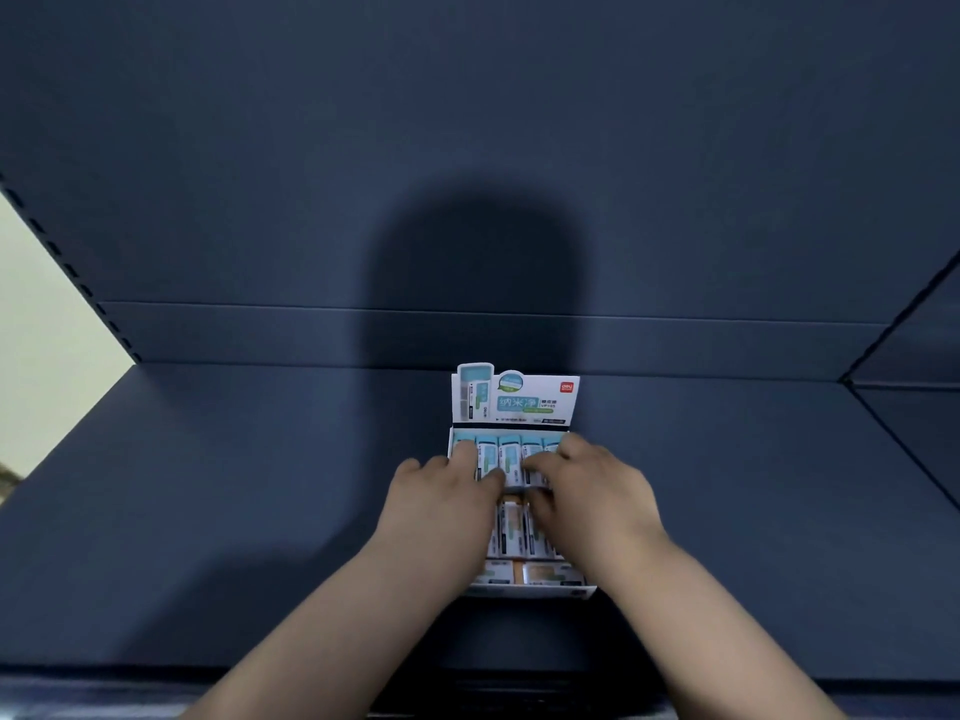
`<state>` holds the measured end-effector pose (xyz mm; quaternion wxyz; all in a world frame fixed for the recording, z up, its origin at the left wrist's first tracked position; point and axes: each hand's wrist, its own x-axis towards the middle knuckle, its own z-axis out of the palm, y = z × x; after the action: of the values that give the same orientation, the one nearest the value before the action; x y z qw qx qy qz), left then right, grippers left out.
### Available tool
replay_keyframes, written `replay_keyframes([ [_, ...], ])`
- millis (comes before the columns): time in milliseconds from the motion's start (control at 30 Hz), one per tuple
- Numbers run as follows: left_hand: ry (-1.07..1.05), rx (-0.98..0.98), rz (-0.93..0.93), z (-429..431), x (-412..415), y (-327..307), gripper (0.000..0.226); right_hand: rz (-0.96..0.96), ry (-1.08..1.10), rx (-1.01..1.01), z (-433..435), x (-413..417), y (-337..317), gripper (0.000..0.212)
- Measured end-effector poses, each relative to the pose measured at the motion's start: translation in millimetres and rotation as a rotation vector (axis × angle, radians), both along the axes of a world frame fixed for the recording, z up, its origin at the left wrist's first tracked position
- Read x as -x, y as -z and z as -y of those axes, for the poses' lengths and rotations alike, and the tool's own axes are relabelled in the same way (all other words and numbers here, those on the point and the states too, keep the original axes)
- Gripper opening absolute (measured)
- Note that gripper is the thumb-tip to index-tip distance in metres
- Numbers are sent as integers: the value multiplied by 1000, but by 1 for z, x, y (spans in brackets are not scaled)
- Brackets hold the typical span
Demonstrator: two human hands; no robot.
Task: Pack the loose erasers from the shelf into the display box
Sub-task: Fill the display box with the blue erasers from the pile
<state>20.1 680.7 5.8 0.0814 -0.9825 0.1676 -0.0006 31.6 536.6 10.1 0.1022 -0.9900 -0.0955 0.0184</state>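
A white display box [535,593] with an upright printed header card [517,394] stands on the dark blue shelf [234,485]. Rows of wrapped erasers fill it: a teal-labelled back row [511,452] and orange-labelled rows [514,530] nearer me. My left hand [441,504] lies over the box's left side, fingertips pressing on the back-row erasers. My right hand [597,491] covers the right side, fingers curled down onto the same row. Whether either hand grips an eraser is hidden by the fingers.
The shelf's back panel [467,200] rises right behind the box. A slotted upright [67,267] runs along the left edge. A side panel [914,356] closes the right. The shelf's front lip [311,672] lies under my forearms.
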Motion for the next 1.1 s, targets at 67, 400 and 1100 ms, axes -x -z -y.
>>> replay_keyframes([
  [67, 4, 14, -3, -1, 2, 0, 46, -35, 0, -6, -5, -1, 0, 32],
  [400, 39, 65, 25, -10, 4, 4, 57, -96, -38, -81, -9, 4, 0, 47],
  [1100, -17, 251, 153, -39, 0, -4, 45, -57, -26, 73, -6, -14, -4, 42],
])
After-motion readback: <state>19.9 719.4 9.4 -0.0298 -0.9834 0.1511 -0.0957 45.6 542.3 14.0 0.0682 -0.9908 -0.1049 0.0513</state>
